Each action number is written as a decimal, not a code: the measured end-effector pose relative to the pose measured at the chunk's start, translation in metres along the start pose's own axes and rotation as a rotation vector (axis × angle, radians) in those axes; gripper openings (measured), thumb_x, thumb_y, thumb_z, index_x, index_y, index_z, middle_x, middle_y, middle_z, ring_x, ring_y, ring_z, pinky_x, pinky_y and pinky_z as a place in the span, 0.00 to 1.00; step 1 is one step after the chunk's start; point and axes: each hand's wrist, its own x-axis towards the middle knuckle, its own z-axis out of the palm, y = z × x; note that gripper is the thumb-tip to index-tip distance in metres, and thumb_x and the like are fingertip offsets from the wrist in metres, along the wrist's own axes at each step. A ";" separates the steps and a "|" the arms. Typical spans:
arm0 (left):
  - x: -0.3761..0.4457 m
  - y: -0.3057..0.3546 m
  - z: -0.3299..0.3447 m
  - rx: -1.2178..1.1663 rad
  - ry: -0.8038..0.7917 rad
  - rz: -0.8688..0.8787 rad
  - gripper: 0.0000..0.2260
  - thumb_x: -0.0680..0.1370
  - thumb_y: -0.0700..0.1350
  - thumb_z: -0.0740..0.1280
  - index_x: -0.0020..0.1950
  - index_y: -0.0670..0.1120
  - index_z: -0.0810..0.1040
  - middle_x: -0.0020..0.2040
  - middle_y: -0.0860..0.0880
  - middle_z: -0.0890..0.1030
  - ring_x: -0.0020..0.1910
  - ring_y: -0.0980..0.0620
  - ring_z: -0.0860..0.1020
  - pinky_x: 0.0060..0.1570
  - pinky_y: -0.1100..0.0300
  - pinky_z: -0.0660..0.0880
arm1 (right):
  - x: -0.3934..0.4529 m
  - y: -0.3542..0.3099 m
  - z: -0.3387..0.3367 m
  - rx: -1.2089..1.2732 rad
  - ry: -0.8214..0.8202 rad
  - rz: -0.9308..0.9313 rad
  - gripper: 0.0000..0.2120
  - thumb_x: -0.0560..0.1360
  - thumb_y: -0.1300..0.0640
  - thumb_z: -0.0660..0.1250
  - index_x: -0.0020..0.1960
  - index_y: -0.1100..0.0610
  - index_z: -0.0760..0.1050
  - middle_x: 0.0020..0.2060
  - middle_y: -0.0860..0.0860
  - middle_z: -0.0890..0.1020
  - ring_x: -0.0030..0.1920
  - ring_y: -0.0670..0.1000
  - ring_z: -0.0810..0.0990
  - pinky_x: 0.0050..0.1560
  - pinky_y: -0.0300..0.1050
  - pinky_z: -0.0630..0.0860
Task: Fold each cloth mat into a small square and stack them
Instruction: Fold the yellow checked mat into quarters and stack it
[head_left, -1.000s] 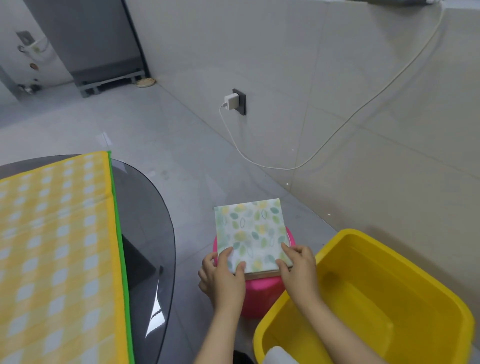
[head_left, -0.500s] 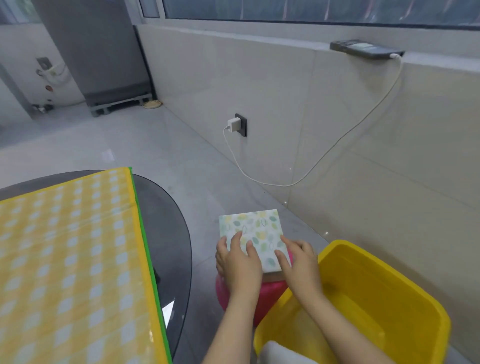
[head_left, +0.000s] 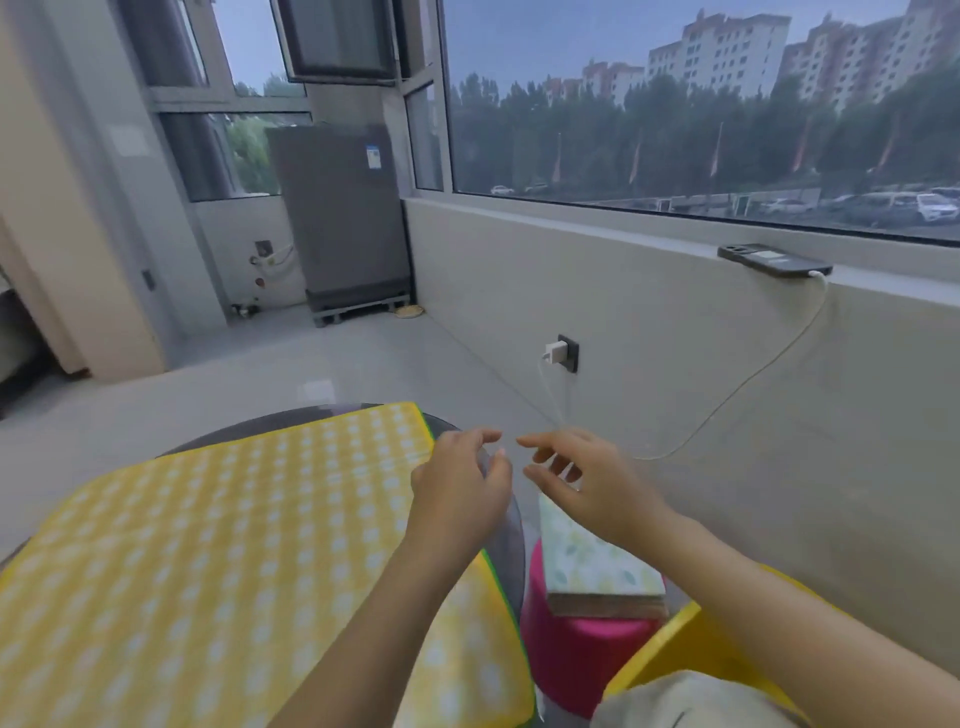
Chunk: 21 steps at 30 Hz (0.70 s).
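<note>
Head camera shows both hands lifted in the air over the gap between the desk and the stool, neither one holding anything. Left hand (head_left: 460, 480) hangs with loosely curled fingers just above the desk's right edge, at about 12 o'clock from the forearm that crosses the yellow checked mat (head_left: 218, 545); right hand (head_left: 587, 486) is spread, fingers relaxed and fanned toward 10 o'clock, floating above the folded mat (head_left: 587, 566). That folded mat, pale with a green and yellow leaf print, lies flat as a small square on top of a stack (head_left: 608, 605) of other folded pieces whose brown edge shows beneath it, and the stack sits on the pink stool (head_left: 576, 649) at 5 o'clock from the hands. It lies square and level, which suggests it was set there to keep the pile neat and within easy reach beside the work surface. A yellow tub (head_left: 670, 654) stands at the stool's right, touching or nearly touching it; what it holds is hidden. The yellow checked mat is spread flat over the dark round desk (head_left: 506, 540), green trim along its right side, probably laid out as the folding surface or as the next piece to fold; I cannot tell which. Judging by the empty hands aimed toward 11 o'clock, 1 mat is done and the next reach is toward the desk.
</note>
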 end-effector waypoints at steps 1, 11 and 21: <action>-0.007 -0.007 -0.017 0.054 0.010 0.010 0.13 0.79 0.48 0.60 0.62 0.52 0.74 0.59 0.51 0.73 0.54 0.53 0.76 0.65 0.50 0.66 | 0.003 -0.015 0.004 0.005 -0.018 -0.030 0.13 0.75 0.51 0.66 0.60 0.48 0.76 0.44 0.43 0.78 0.43 0.44 0.77 0.47 0.42 0.76; -0.104 -0.105 -0.131 0.527 -0.045 0.017 0.17 0.81 0.52 0.54 0.70 0.55 0.65 0.65 0.56 0.66 0.62 0.55 0.69 0.62 0.62 0.60 | -0.009 -0.112 0.096 -0.061 -0.357 -0.257 0.17 0.76 0.44 0.61 0.64 0.44 0.72 0.50 0.40 0.77 0.48 0.41 0.76 0.48 0.36 0.71; -0.164 -0.197 -0.134 0.624 -0.229 0.117 0.15 0.72 0.57 0.58 0.54 0.53 0.75 0.51 0.52 0.78 0.48 0.52 0.79 0.43 0.62 0.77 | -0.040 -0.117 0.150 -0.235 -0.714 -0.564 0.23 0.75 0.38 0.57 0.65 0.48 0.71 0.62 0.49 0.76 0.60 0.52 0.74 0.59 0.50 0.73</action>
